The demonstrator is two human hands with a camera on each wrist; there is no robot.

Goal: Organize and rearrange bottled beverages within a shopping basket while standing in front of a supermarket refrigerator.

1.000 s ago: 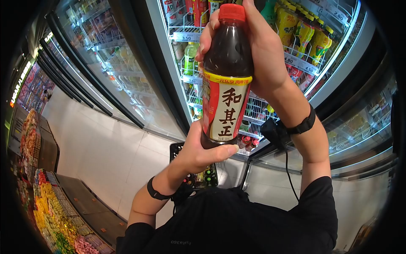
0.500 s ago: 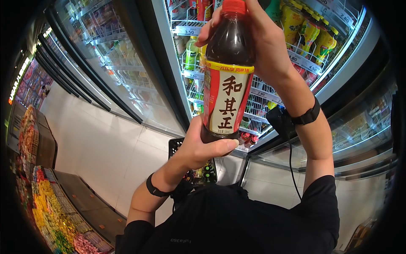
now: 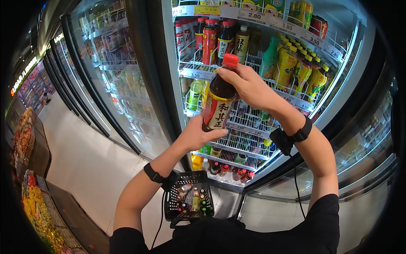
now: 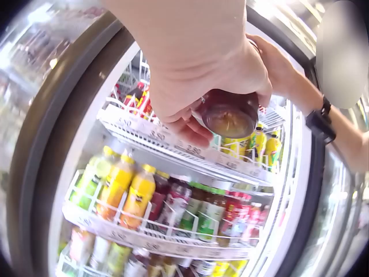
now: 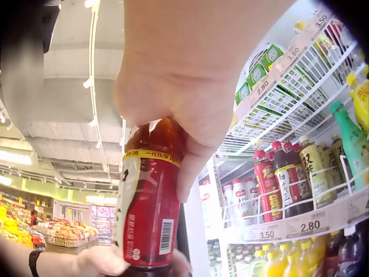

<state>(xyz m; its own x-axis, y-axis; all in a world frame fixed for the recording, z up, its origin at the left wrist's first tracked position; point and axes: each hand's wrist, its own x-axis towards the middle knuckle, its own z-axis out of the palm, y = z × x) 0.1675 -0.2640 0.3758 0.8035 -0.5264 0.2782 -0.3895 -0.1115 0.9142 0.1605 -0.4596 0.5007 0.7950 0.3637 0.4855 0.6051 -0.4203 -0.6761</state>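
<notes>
A dark drink bottle (image 3: 220, 108) with a red cap and a red and cream label is held tilted in front of an open drinks cooler. The right hand (image 3: 254, 88) grips its upper part just below the cap. Around the lower part curls the left hand (image 3: 195, 133), thumb across the label's bottom edge. In the left wrist view the bottle's base (image 4: 229, 120) shows beneath the left hand (image 4: 202, 75). The right wrist view shows the right hand (image 5: 179, 86) over the bottle's neck, the barcode side of the label (image 5: 153, 208) facing that camera.
Cooler shelves (image 3: 253, 16) with price strips hold bottles and cartons, among them matching red-capped bottles (image 3: 224, 42). A black basket (image 3: 171, 203) with several bottles stands below, by the person's body. Closed glass doors (image 3: 114, 76) line the left; snack bins (image 3: 40, 207) stand at lower left.
Both hands have moved the bottle lower and farther from the head camera, tilting it. More cooler shelves and the basket now show.
</notes>
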